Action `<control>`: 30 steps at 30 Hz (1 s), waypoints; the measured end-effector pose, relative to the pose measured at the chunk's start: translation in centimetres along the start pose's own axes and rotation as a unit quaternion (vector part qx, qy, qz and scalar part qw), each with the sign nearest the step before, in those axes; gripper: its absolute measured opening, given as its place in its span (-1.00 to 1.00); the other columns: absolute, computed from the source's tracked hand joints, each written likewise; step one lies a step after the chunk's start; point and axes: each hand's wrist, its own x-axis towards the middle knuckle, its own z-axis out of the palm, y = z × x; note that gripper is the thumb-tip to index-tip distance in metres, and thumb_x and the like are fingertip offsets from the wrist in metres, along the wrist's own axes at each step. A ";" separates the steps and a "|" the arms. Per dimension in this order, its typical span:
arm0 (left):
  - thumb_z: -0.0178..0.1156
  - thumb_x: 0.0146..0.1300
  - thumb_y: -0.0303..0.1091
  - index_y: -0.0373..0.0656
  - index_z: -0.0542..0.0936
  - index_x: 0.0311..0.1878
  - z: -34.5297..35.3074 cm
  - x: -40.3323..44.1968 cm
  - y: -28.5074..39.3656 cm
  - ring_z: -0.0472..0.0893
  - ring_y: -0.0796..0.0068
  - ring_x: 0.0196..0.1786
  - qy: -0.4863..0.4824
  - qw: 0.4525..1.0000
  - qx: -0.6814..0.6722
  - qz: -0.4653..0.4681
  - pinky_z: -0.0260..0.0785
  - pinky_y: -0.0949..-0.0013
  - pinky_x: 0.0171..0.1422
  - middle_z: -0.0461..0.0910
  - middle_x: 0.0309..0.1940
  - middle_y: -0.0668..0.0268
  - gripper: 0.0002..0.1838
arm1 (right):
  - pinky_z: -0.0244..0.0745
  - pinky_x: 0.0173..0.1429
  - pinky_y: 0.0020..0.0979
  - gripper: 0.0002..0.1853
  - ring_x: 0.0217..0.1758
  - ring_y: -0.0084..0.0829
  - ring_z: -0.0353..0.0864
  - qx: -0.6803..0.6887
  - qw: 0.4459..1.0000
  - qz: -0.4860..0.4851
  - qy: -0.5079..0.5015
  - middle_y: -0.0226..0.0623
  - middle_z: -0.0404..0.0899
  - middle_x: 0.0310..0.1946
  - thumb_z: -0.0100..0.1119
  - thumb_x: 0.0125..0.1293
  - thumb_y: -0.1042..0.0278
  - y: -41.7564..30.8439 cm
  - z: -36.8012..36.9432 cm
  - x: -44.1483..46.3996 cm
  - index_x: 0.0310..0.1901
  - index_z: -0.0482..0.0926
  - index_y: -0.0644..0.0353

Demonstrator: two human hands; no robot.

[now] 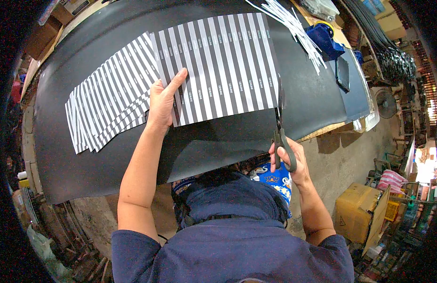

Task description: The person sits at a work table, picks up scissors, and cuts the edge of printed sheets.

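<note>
striped sheets fanned on black mat | grey floor | cardboard box right

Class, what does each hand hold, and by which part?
Left hand: the striped sheet, by its left side. Right hand: the scissors, by their handles.

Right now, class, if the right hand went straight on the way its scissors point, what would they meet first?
Probably the right edge of the striped sheet. The scissors in the right hand point up along that edge, though whether their blades touch it is unclear.
</note>
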 end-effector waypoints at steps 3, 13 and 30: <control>0.25 0.21 -0.27 -0.24 0.59 -0.16 0.0 -0.1 0.0 0.62 0.63 -0.37 0.000 1.000 0.002 -0.001 0.50 0.54 -0.29 0.64 -0.33 0.28 -0.76 | 0.38 -0.48 -0.52 -0.68 -0.60 -0.50 0.47 -0.003 1.000 0.001 0.001 -0.32 0.43 -0.58 0.13 0.25 0.12 -0.1 0.0 0.0 -0.29 0.45 0.28; 0.25 0.21 -0.27 -0.24 0.58 -0.15 0.0 0.1 -0.1 0.62 0.64 -0.35 0.005 1.000 -0.003 -0.002 0.50 0.53 -0.28 0.64 -0.31 0.29 -0.75 | 0.41 -0.47 -0.50 -0.68 -0.58 -0.50 0.47 0.007 1.000 0.011 -0.001 -0.33 0.43 -0.58 0.13 0.24 0.12 -0.4 0.1 0.0 -0.29 0.46 0.28; 0.24 0.22 -0.27 -0.24 0.58 -0.17 0.1 -0.2 0.3 0.62 0.64 -0.38 -0.002 1.000 0.007 0.004 0.50 0.56 -0.31 0.64 -0.33 0.29 -0.76 | 0.41 -0.50 -0.51 -0.69 -0.60 -0.54 0.45 -0.006 1.000 0.027 0.012 -0.36 0.42 -0.58 0.15 0.25 0.14 -0.7 0.2 0.0 -0.33 0.45 0.27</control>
